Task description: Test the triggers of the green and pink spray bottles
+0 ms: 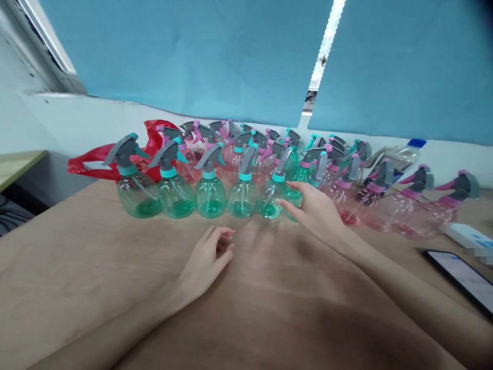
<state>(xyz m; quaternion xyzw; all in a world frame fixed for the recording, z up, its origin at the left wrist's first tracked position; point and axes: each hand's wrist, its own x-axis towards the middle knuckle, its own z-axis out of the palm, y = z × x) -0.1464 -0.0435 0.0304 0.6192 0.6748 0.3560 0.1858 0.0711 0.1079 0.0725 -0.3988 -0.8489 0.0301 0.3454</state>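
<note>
My right hand (314, 208) is in front of a row of clear green spray bottles with grey trigger heads. Its thumb and index finger are apart, the tips close to a green spray bottle (270, 199). Another green spray bottle (295, 196) shows between the finger and thumb, partly hidden behind this hand; whether the fingers touch either bottle I cannot tell. My left hand (208, 259) hovers low over or rests on the wooden table (96, 277), fingers loosely curled and thumb apart, holding nothing. Nearest to it are green spray bottles (210, 198).
Clear pink spray bottles (402, 213) continue the front row rightward, and more bottles crowd behind. A red plastic bag (98, 156) lies at the back left. On the right are a phone (462, 275), a white box (468, 236) and a clear bottle with a blue cap (417, 144).
</note>
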